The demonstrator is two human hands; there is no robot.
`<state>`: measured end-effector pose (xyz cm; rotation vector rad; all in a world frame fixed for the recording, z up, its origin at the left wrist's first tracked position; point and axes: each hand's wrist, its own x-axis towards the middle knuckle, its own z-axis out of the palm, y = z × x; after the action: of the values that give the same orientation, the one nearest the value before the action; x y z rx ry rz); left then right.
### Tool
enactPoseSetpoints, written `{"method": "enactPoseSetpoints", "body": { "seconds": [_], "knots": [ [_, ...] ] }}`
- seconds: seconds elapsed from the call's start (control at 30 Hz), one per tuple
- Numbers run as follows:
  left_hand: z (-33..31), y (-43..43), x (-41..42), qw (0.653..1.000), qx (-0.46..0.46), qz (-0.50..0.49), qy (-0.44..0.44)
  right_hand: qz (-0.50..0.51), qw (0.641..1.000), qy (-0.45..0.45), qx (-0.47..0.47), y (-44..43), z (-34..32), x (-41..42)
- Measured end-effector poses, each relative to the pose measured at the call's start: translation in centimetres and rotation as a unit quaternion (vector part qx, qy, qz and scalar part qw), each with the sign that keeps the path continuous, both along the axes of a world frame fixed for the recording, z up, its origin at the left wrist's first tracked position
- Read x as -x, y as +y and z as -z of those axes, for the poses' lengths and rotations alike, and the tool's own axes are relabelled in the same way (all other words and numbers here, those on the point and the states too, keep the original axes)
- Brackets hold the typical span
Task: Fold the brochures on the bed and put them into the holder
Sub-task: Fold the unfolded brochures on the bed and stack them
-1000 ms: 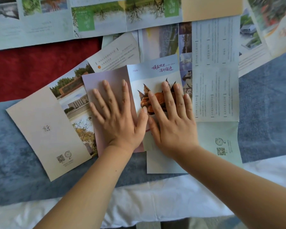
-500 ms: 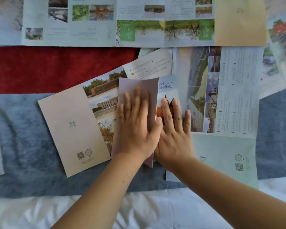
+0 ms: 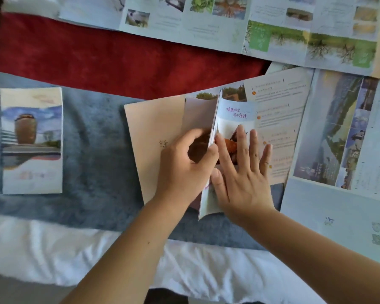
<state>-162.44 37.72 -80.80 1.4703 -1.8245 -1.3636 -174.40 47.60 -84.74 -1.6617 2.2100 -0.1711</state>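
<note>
- Head view: the brochure being folded lies in the middle of the bed, on top of other open sheets.
- The left hand has its fingers curled. It pinches the raised flap near its edge.
- The right hand lies flat with fingers spread and presses the blue page down.
- To do this fold well, I think the flap's edges should line up with the page under it. The flat hand should stop the paper from sliding, then rub along the crease.
- The bed looks soft, so a firm press may be needed.
- A folded brochure lies alone, well apart on the left.
- A beige brochure and a long brochure lie open, not yet folded.
- The holder is not in view, so I cannot tell what is in it.
</note>
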Motion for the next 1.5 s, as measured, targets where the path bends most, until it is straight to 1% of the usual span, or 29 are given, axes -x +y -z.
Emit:
{"method": "enactPoseSetpoints", "body": {
  "seconds": [0.17,0.37,0.43,0.53,0.67,0.73,0.8,0.9,1.03,1.17,1.27,1.37,1.5],
  "knots": [
    [-0.8,-1.5,-4.9,0.998,0.043,-0.040,-0.028,-0.021,0.999,-0.043,-0.023,-2.1,-0.5,-3.6],
    [-2.3,-3.1,-8.5,0.995,0.081,-0.058,0.007,-0.031,0.996,-0.079,0.035,-4.6,-1.1,-7.1],
    [-2.5,-3.8,-9.4,0.994,0.093,-0.058,-0.001,-0.039,0.995,-0.075,0.045,-5.3,-1.3,-7.9],
    [-2.7,-4.8,-10.9,0.991,0.116,-0.053,-0.037,-0.061,0.995,-0.066,0.045,-6.1,-1.2,-9.1],
    [-2.7,-5.8,-12.7,0.983,0.144,-0.048,-0.107,-0.072,0.995,-0.056,0.031,-7.4,-1.0,-10.8],
    [-2.4,-6.3,-13.4,0.973,0.163,-0.042,-0.156,-0.081,0.996,-0.040,0.023,-8.1,-0.8,-11.5],
    [-1.8,-6.7,-14.1,0.962,0.180,-0.041,-0.201,-0.084,0.995,-0.045,0.029,-8.8,-0.7,-12.3],
    [-0.6,-7.3,-15.3,0.949,0.193,-0.047,-0.246,-0.070,0.995,-0.055,0.038,-9.7,-0.5,-13.8],
    [0.5,-8.3,-16.6,0.929,0.208,-0.049,-0.301,-0.063,0.997,-0.046,0.017,-10.7,-0.5,-15.5],
    [1.7,-8.8,-17.5,0.923,0.240,-0.002,-0.300,-0.068,0.997,-0.031,-0.009,-11.3,-0.2,-16.5],
    [3.1,-8.5,-17.8,0.917,0.234,0.031,-0.323,-0.083,0.996,0.001,-0.021,-11.3,0.4,-16.8],
    [4.7,-7.3,-18.0,0.918,0.216,0.061,-0.326,-0.087,0.996,0.019,-0.002,-11.1,1.0,-16.8],
    [6.0,-6.9,-18.2,0.920,0.224,0.060,-0.315,-0.088,0.996,0.023,0.022,-11.0,1.6,-16.9]
  ]
}}
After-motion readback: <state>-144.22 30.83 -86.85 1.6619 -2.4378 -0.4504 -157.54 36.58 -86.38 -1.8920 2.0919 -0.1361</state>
